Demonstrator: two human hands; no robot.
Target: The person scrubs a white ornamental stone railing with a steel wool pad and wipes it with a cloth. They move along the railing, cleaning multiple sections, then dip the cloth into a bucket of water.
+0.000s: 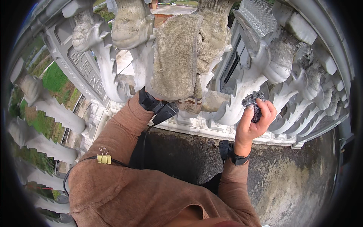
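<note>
My right hand point(256, 120) grips a grey steel wool scouring pad point(254, 103) between thumb and fingers. It is raised beside a white scroll-shaped baluster point(241, 85) with a leaf-like edge. In front of me a damp-looking, dirty beige towel point(177, 56) hangs down over part of the balustrade, with a striped band near its lower end. My left hand point(158, 99) reaches in under the towel's lower left edge, close to another baluster point(140, 62). Almost all of that hand is hidden, so its grip does not show.
More balusters point(112, 65) run in a curve on both sides, several with grimy upper parts. A white tiled ledge point(181, 124) carries them above a dark, wet-looking floor point(283, 176). A black cable point(144, 147) runs from my left wrist device, and a yellow binder clip point(104, 159) pins cable to my sleeve.
</note>
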